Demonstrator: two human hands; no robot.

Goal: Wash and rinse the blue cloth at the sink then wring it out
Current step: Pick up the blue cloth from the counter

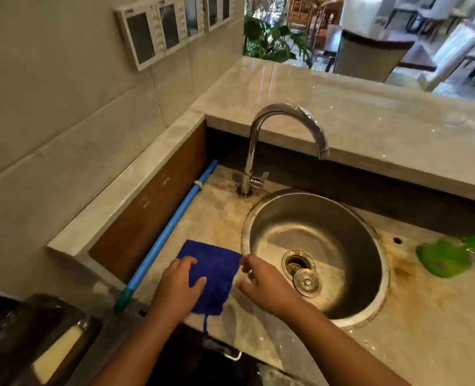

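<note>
Left of the basin | square blue cloth flat on stained stone counter, just beside round steel sink | left hand rests flat-fingered on its left edge | right hand half-open at its right corner, pinch unclear | sink lies rightward, nearer right hand

Location type: wash station behind a service counter, facing a dining room.

Identifying features:
- A round stainless-steel sink is set into a water-stained stone tabletop.
- A chrome gooseneck faucet stands at the sink's rear rim.
- A raised stone ledge runs behind the faucet.
- Beyond the ledge: white-covered chairs, tables and a leafy plant.
- On the tiled wall at left: a row of switch panels.
</note>
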